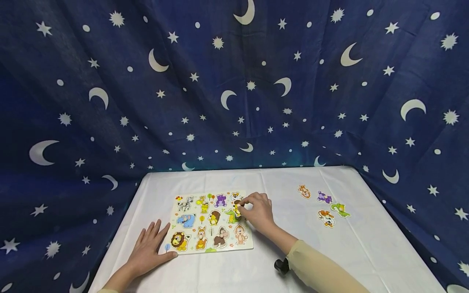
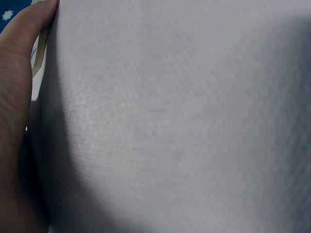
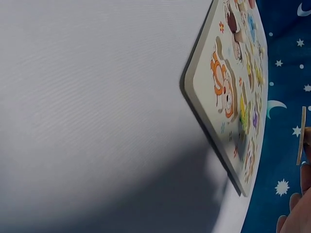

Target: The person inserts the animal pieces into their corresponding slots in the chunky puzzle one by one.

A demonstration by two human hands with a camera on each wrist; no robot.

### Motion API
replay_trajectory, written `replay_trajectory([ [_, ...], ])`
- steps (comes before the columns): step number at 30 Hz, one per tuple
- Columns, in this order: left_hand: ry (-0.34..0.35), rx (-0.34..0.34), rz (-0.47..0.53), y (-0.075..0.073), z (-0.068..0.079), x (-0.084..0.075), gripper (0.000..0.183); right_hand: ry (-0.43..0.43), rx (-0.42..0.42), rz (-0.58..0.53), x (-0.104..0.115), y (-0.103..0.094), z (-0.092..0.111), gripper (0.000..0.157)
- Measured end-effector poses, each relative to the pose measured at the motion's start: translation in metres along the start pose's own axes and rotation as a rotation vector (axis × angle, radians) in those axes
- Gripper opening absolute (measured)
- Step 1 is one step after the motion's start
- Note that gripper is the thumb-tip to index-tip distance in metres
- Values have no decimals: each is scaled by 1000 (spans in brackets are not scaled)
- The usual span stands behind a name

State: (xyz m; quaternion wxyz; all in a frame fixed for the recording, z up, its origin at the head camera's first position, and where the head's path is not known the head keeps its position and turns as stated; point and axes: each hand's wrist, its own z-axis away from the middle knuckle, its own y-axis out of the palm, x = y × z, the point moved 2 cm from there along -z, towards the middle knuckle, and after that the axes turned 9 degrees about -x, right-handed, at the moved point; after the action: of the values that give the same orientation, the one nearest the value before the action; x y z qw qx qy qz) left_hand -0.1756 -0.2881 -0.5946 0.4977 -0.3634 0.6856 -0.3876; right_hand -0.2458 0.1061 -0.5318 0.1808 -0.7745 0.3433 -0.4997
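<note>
A light animal puzzle board [image 1: 190, 251] lies on the white table, with colourful animals in rows. My right hand [image 1: 261, 213] is above its right side, pinching a small yellow and brown puzzle piece [image 1: 237, 208] between thumb and fingers. In the right wrist view that piece [image 3: 301, 136] appears edge-on, raised off the board; which animal it shows is unclear. My left hand [image 1: 148, 250] rests on the table at the board's left, fingers spread, its thumb at the lower left corner. Only the thumb side of the left hand [image 2: 14, 82] shows in the left wrist view.
Several loose pieces lie at the table's right: an orange monkey [image 1: 304, 191], a purple hippo [image 1: 324, 197], a green crocodile [image 1: 340, 210] and a tiger [image 1: 326, 218]. A black object [image 1: 281, 266] is beside the right forearm. A dark blue star-and-moon curtain [image 1: 234, 118] hangs behind the table.
</note>
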Motion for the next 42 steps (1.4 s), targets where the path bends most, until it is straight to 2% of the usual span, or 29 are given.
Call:
replay_trajectory([
  [9,-20,38,-9,-1,-1,1,107,-19,28,-1,12,15,-3,5],
  [20,-20,33,-35,-2,-4,0,107,-29,88,-17,27,30,-5,5],
  [42,-24,34,-33,-1,-2,-1,107,-45,126,41,35,59,0,5],
])
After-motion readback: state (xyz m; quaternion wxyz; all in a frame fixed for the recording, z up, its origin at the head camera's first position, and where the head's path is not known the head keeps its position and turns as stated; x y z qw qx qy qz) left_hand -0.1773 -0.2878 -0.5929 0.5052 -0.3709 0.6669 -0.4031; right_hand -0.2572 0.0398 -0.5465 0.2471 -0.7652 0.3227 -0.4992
